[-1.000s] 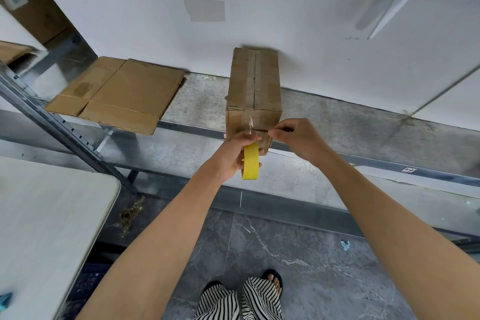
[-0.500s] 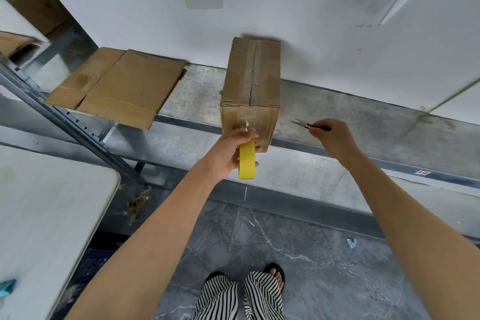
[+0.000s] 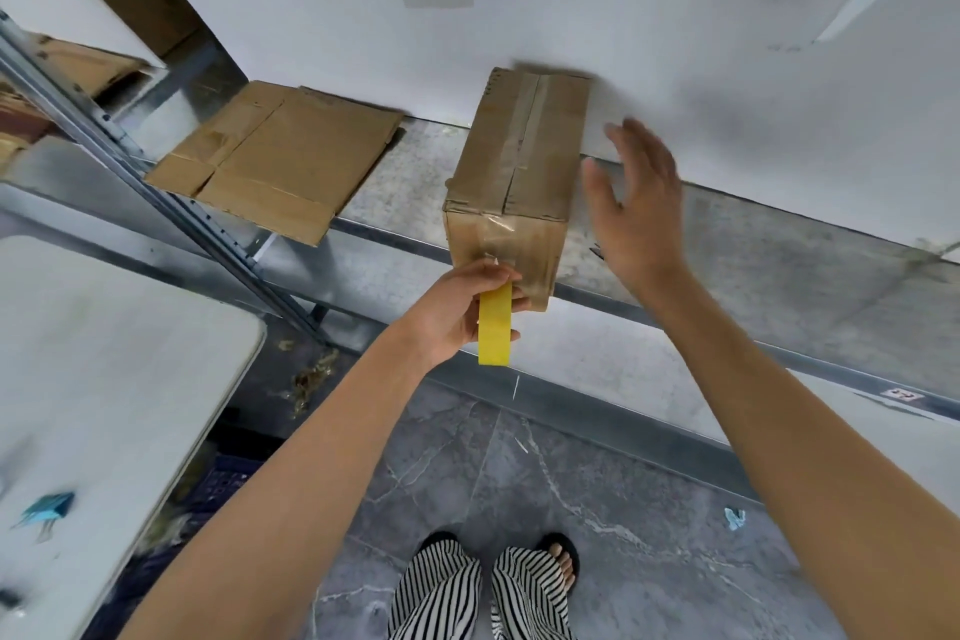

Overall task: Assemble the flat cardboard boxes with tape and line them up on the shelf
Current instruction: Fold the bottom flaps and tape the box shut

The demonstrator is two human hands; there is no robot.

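Down at the feet, striped trousers (image 3: 483, 587) over grey tile. Higher up, left hand (image 3: 457, 317) curled round a yellow tape roll (image 3: 495, 330), knuckles against the near end of the taped box (image 3: 519, 161). To the right, right hand (image 3: 639, 213) spread wide, holding nothing — just beside the box's flank, contact unclear. Box lengthwise on the metal shelf (image 3: 753, 270), far end at the wall; flat cardboard (image 3: 280, 161) further left on the same shelf.
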